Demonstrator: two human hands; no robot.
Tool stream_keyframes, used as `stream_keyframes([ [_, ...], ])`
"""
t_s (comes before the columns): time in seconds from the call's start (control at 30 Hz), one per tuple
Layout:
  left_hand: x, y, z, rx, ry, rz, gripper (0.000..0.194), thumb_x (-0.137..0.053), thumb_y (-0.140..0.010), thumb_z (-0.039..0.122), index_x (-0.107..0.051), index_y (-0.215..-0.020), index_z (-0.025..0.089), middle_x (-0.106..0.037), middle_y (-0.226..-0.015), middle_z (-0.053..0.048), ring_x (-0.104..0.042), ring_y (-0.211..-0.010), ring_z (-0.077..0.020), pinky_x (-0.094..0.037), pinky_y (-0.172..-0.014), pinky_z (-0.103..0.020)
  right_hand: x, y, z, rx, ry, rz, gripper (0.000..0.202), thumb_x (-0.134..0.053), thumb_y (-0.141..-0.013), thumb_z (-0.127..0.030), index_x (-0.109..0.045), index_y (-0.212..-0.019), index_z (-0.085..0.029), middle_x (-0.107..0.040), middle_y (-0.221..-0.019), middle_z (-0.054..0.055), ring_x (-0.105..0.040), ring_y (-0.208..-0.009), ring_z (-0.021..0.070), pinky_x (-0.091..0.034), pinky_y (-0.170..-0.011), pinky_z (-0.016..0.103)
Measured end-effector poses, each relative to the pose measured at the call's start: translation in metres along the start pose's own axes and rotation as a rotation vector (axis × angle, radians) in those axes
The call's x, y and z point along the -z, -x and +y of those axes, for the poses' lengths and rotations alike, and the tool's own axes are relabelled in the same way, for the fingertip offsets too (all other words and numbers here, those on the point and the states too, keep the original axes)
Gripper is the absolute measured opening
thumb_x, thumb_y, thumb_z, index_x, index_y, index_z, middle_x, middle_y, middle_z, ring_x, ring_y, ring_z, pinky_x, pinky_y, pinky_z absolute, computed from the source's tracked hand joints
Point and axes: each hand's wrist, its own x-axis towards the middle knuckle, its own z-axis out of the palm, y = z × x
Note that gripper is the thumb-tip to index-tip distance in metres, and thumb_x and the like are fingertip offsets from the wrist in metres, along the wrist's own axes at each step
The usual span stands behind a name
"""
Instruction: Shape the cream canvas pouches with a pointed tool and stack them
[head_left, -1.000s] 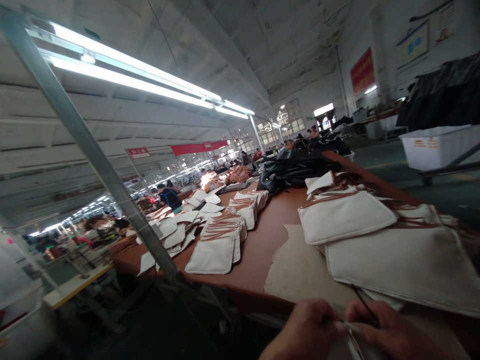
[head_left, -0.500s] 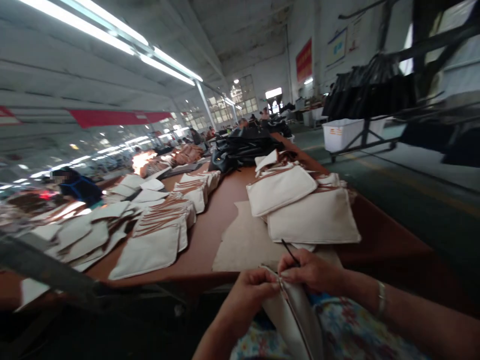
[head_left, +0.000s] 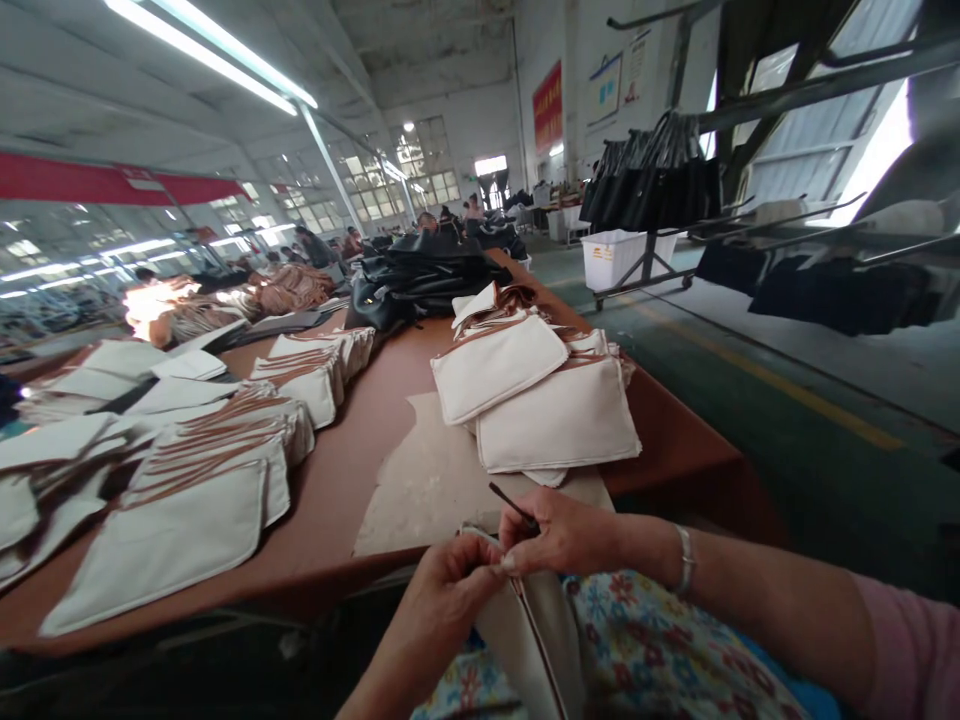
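Observation:
A cream zippered pouch lies over my lap, its dark zipper line running lengthwise toward me. My left hand is closed, pinching the pouch's far end between thumb and fingers. Meeting it there, my right hand is closed too, with fingertips at the end of the zipper. A thin dark stick-like tool passes through the right fingers and points up to the left; its lower tip is hidden. Just beyond my hands, a tan flat sheet lies on the brown-covered table.
Cream pouches are piled beyond my right hand. More overlapping cream pouches stand in rows at left. Black bags are heaped farther back. To the right are a white bin and a rack of black bags.
The view has turned right, so the table and pouches appear farther left. Both hands stay together at the pouch's end, with the dark tool still in the right hand.

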Motion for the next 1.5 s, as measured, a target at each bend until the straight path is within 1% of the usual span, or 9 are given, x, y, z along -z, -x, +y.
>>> stream_keyframes([
  [0.1,0.002,0.0,0.002,-0.03,-0.185,-0.028,0.022,-0.059,-0.085,0.033,-0.063,-0.076,0.013,-0.052,-0.064,0.003,-0.04,-0.061,-0.0127,-0.029,-0.056,-0.023,0.002,0.001,0.001,-0.086,-0.066,-0.015,0.013,-0.071,-0.067,-0.018,-0.066,-0.076,-0.01,-0.054,-0.058,-0.005,-0.039,-0.052,0.0053,-0.029,-0.047,0.017],
  [0.27,0.0,-0.001,0.004,-0.106,-0.38,0.007,0.031,-0.047,-0.093,0.037,-0.062,-0.076,0.014,-0.051,-0.068,0.002,-0.043,-0.067,-0.0154,-0.032,-0.06,-0.024,0.006,0.006,-0.001,-0.213,-0.133,-0.003,0.015,-0.07,-0.065,-0.02,-0.066,-0.077,-0.012,-0.049,-0.051,-0.007,-0.032,-0.04,0.0037,-0.023,-0.038,0.017],
  [0.43,-0.003,-0.003,-0.003,-0.084,-0.224,-0.029,0.037,-0.047,-0.094,0.044,-0.062,-0.077,0.015,-0.053,-0.07,0.0,-0.044,-0.067,-0.0155,-0.032,-0.059,-0.024,0.003,0.01,0.0,-0.178,-0.133,0.052,0.013,-0.07,-0.062,-0.016,-0.068,-0.073,-0.01,-0.054,-0.052,-0.005,-0.035,-0.044,0.0038,-0.026,-0.041,0.016],
  [0.63,-0.01,-0.004,-0.007,0.013,-0.095,-0.024,0.03,-0.073,-0.076,0.041,-0.065,-0.072,0.013,-0.052,-0.062,0.002,-0.041,-0.059,-0.0121,-0.028,-0.054,-0.022,-0.002,0.013,0.003,-0.136,-0.061,0.142,0.012,-0.07,-0.06,-0.017,-0.069,-0.07,-0.01,-0.058,-0.055,-0.003,-0.041,-0.05,0.0058,-0.029,-0.045,0.016],
  [0.83,-0.015,-0.007,-0.016,0.08,-0.042,-0.033,0.029,-0.071,-0.075,0.04,-0.065,-0.067,0.013,-0.053,-0.057,0.003,-0.041,-0.052,-0.0108,-0.024,-0.049,-0.022,-0.007,0.018,0.006,-0.102,-0.05,0.183,0.01,-0.065,-0.064,-0.012,-0.071,-0.072,-0.01,-0.06,-0.057,-0.002,-0.045,-0.051,0.0076,-0.032,-0.047,0.018],
  [0.93,-0.016,-0.009,-0.021,0.105,-0.007,-0.02,0.028,-0.072,-0.073,0.038,-0.064,-0.064,0.013,-0.053,-0.055,0.003,-0.042,-0.051,-0.0101,-0.023,-0.048,-0.022,-0.008,0.024,0.009,0.06,0.02,0.184,0.01,-0.063,-0.07,-0.013,-0.072,-0.075,-0.012,-0.064,-0.065,0.001,-0.053,-0.059,0.0109,-0.04,-0.054,0.02],
  [1.13,-0.028,0.001,-0.02,0.151,0.216,0.011,0.023,-0.074,-0.063,0.033,-0.064,-0.064,0.013,-0.051,-0.052,0.003,-0.036,-0.046,-0.0077,-0.022,-0.046,-0.02,-0.004,0.039,0.019,0.654,0.459,0.152,0.018,-0.052,-0.089,-0.019,-0.069,-0.093,-0.015,-0.064,-0.078,0.007,-0.057,-0.073,0.0151,-0.044,-0.067,0.025],
  [1.33,-0.04,0.012,-0.014,0.164,0.42,0.048,0.038,-0.081,-0.064,0.046,-0.061,-0.064,0.014,-0.048,-0.051,0.004,-0.033,-0.043,-0.0049,-0.019,-0.041,-0.017,0.004,0.049,0.023,0.761,0.867,0.089,0.021,-0.046,-0.093,-0.022,-0.065,-0.086,-0.019,-0.056,-0.074,0.003,-0.048,-0.071,0.0151,-0.039,-0.069,0.028],
  [1.5,-0.038,0.009,-0.018,0.152,0.415,-0.004,0.036,-0.085,-0.065,0.041,-0.062,-0.063,0.013,-0.057,-0.051,0.001,-0.041,-0.044,-0.0065,-0.026,-0.045,-0.018,0.005,0.053,0.026,0.777,0.731,0.107,0.016,-0.047,-0.09,-0.02,-0.063,-0.087,-0.018,-0.058,-0.081,0.005,-0.053,-0.077,0.0157,-0.042,-0.07,0.026],
])
